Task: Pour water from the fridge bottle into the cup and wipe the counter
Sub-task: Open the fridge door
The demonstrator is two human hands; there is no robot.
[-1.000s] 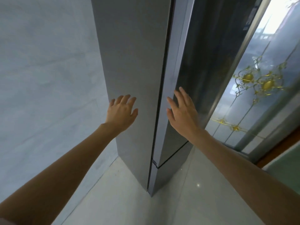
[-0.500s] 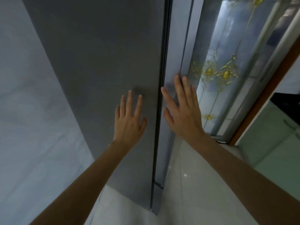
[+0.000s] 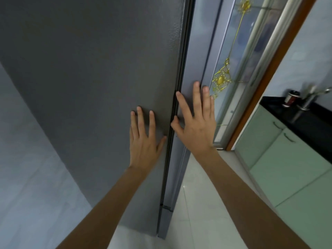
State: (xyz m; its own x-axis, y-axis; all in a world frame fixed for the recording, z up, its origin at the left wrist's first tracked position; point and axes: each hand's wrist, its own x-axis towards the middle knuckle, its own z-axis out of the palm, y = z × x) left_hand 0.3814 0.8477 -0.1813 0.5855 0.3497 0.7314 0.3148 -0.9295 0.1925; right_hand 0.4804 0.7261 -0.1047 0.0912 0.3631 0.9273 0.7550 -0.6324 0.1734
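the fridge fills the middle of the view, tall and upright, its grey side panel facing the camera and its long axis running from the floor out past the top of the frame. its door is closed, seen edge-on just right of the dark seam; the bottle is not visible. right of the fridge stands a glass door with gold ornament, then a brown wooden frame. further right of the fridge is a black desk over pale green cabinets, carrying a small dark can and a metal tap. white floor tiles lie at the foot of the fridge.

the left hand lies flat on the fridge's side panel, fingers straight and slightly spread, holding nothing. the right hand is also spread, its fingers straight and laid over the edge of the fridge door, thumb at the seam; whether the fingertips hook behind the door edge cannot be told.
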